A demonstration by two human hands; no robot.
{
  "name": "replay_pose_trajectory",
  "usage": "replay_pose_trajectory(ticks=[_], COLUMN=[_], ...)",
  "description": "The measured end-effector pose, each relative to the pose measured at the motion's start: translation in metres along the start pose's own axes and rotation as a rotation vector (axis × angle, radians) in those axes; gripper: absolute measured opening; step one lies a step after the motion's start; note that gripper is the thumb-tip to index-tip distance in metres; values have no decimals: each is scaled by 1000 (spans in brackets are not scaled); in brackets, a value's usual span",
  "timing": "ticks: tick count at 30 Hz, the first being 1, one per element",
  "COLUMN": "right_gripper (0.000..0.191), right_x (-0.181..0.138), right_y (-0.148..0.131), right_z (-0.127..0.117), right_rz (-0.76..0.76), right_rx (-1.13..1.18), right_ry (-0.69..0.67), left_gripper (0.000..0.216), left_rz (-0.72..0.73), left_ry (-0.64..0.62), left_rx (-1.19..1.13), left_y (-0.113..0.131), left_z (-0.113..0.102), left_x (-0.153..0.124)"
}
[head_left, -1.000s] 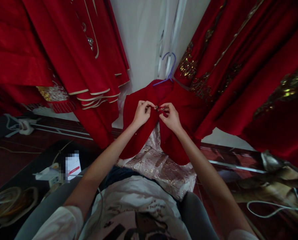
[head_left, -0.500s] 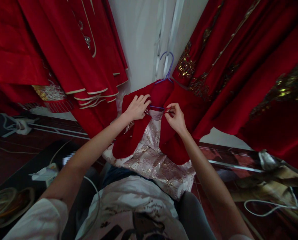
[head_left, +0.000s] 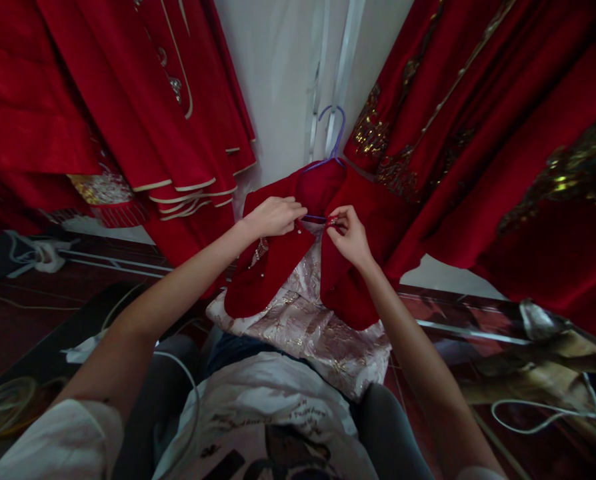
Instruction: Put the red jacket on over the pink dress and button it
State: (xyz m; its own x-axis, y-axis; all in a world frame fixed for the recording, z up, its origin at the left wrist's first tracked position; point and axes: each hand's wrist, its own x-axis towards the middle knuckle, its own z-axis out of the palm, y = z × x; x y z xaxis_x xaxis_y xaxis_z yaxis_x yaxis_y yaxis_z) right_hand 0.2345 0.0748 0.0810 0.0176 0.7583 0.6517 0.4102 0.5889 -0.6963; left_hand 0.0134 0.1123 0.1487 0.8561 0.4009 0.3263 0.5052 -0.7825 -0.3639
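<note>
A red jacket with beaded trim hangs on a purple hanger in front of me. Under it lies a pale pink and gold brocade garment, spread over my lap. My left hand has its fingers closed on the jacket's left front edge by the neckline. On the opposite edge, my right hand pinches the jacket beside a small shiny ornament. A gap showing the hanger's bar separates the two hands. What lies under my left fingertips is hidden.
Red garments with pale piping hang to the left. More red garments with gold sequins hang on the right. A white cord loop is at lower right, and a white power strip lies on the floor at left.
My left hand has moved slightly right, its fingers closing and drawing the jacket's left edge toward the right one. My right hand keeps its pinch in nearly the same place.
</note>
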Motion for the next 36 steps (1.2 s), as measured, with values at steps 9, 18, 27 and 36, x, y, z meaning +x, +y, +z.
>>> replay_pose_trajectory(ticks=[9,18,27,36], right_gripper=[27,31,19,20], right_x=[-1,1,2,3], right_y=[1,-6,-4,-1], right_z=[-2,6,1,7], right_rz=[7,-31,-42,-92], right_rx=[20,11,-27,-96], right_ry=[-17,-32,-107,-34], left_gripper=[31,20,14,16], left_rz=[-76,-155,-235,-244], left_ry=[-128,179,248,289], left_rx=[-164,-439,-578,-617], left_y=[-9,7,13,21], left_z=[12,14,19,22], left_x=[-5,18,23,18])
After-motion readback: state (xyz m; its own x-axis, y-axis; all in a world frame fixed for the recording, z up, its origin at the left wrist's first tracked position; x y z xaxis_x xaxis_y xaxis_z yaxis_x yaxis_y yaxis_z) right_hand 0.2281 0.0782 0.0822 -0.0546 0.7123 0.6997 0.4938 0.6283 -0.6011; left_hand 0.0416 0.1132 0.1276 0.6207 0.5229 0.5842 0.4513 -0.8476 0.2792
